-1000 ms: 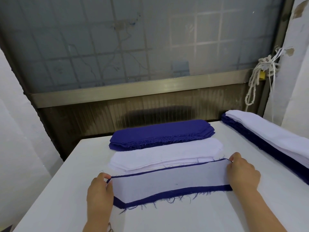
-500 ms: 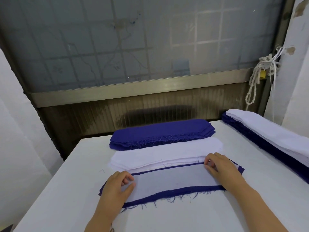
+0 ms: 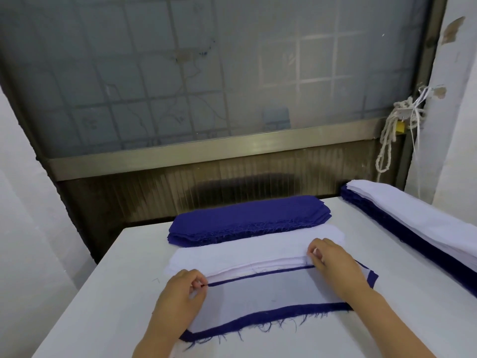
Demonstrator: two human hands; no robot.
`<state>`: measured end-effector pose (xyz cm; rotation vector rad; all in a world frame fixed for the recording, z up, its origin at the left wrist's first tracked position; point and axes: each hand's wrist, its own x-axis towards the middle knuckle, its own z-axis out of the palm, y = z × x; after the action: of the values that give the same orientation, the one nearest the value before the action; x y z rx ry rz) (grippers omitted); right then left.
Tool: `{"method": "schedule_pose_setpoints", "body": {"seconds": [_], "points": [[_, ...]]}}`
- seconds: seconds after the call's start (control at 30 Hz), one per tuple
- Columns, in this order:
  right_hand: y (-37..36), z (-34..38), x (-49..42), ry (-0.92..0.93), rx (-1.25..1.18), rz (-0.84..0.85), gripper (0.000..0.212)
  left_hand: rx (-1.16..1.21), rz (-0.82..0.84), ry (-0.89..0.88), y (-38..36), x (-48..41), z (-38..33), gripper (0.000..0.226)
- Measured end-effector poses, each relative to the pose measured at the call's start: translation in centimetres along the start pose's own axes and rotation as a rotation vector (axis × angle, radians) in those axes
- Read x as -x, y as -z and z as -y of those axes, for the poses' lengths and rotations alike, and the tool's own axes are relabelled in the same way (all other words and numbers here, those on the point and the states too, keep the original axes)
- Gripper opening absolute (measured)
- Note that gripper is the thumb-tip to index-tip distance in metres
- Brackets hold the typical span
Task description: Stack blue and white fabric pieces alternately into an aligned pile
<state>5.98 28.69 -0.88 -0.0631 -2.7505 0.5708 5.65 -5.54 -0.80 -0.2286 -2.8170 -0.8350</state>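
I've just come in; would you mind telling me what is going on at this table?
A person is layering fabric on a white table. A white piece lies on a blue piece, blue showing round its edges. The left hand pinches the blue piece's far edge; the right hand curls its fingers at that edge by the white stack, grip unclear. A blue stack lies behind, a blue-and-white pile at right.

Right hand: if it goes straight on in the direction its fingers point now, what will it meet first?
Most likely the white fabric stack: the right hand points forward and slightly left, its fingertips at that stack's near edge. Behind it lies the blue fabric stack. Depth is hard to judge.
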Motion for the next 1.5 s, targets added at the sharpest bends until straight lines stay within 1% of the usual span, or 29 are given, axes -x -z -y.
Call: {"method": "schedule_pose_setpoints", "body": {"seconds": [0.1, 0.2, 0.33, 0.4, 0.47, 0.6, 0.77, 0.97, 1.07, 1.13, 1.23, 1.27, 1.37, 1.5], "points": [[-0.3, 2.0, -2.2, 0.041, 0.01, -0.013, 0.013, -0.038, -0.157, -0.018, -0.2, -2.6, -1.5, 0.013], [-1.6, 4.3, -4.2, 0.061, -0.022, 0.004, 0.016, 0.026, -0.216, -0.117, -2.1, -4.9, -3.1, 0.018], [-4.6, 7.1, -5.8, 0.127, -0.093, 0.049, 0.021, -0.012, -0.182, -0.136, -6.0, -6.8, -5.1, 0.03], [-6.1, 7.5, -6.0, 0.171, -0.086, 0.048, 0.027, -0.049, -0.165, -0.152, -7.5, -6.9, -5.1, 0.037], [-7.0, 7.3, -6.2, 0.191, -0.076, 0.031, 0.031, -0.073, -0.163, -0.155, -8.0, -7.0, -4.6, 0.037], [-7.5, 7.0, -6.4, 0.178, -0.099, 0.014, 0.03, -0.057, -0.161, -0.203, -8.0, -7.1, -4.1, 0.036], [-7.6, 7.3, -6.3, 0.141, -0.06, -0.017, 0.032, -0.051, -0.153, -0.164, -7.9, -7.2, -4.2, 0.042], [-7.6, 7.4, -5.9, 0.111, -0.012, -0.056, 0.032, -0.042, -0.161, -0.178, -7.4, -6.9, -4.4, 0.039], [-7.9, 7.4, -6.1, 0.141, 0.005, -0.061, 0.037, -0.066, -0.158, -0.18, -7.1, -7.0, -4.6, 0.036], [-8.0, 7.4, -6.2, 0.173, 0.003, -0.052, 0.042, -0.071, -0.155, -0.174, -7.0, -7.1, -4.8, 0.028], [-8.1, 7.4, -6.3, 0.188, 0.015, -0.022, 0.047, -0.068, -0.156, -0.168, -6.7, -6.9, -5.2, 0.008], [-8.2, 7.4, -6.4, 0.186, 0.029, -0.01, 0.049, -0.069, -0.146, -0.175, -6.7, -6.8, -5.2, 0.006], [-8.3, 7.3, -6.4, 0.179, 0.044, 0.004, 0.053, -0.071, -0.109, -0.225, -6.6, -6.7, -5.1, 0.015], [-8.4, 7.5, -6.5, 0.17, 0.056, 0.006, 0.053, -0.086, -0.094, -0.254, -6.4, -6.7, -5.2, 0.016]]}}
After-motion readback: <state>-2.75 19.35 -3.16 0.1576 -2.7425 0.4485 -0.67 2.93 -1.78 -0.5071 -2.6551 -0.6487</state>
